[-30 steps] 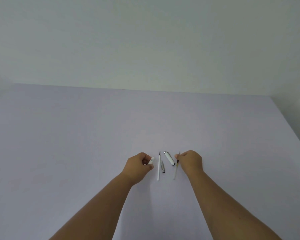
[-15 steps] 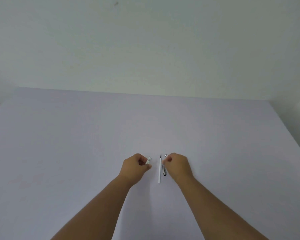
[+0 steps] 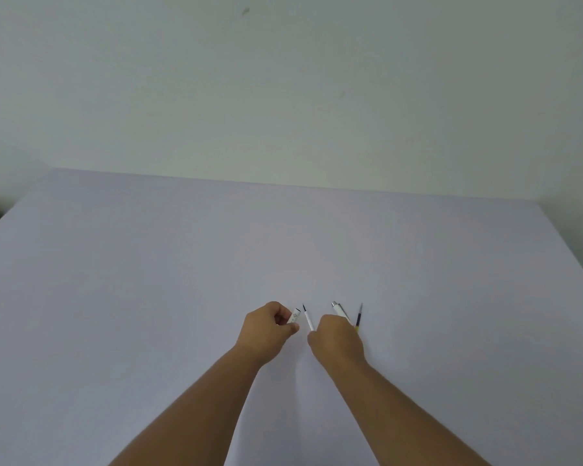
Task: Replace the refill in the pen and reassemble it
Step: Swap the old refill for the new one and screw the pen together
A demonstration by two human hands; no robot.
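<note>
Your left hand [image 3: 266,327] is curled tight around a short white pen piece [image 3: 294,316]. The end of that piece sticks out past your thumb and fingers, pointing up and a bit to the right.

Your right hand [image 3: 337,341] is closed in a loose fist on the table [image 3: 148,280]. A thin white refill [image 3: 307,317] with a dark tip pokes out from its thumb side, just beside the piece in your left hand but not touching it. It looks like your right fingers pinch the low end of this refill, but the hand hides that spot, so you cannot be sure.

Just past your right knuckles lies the white pen top with a silver end [image 3: 338,309]. Next to it, a little more to the right, lies another refill [image 3: 359,317], dark blue with a yellowish low end. Your hand covers the near ends of both.
</note>
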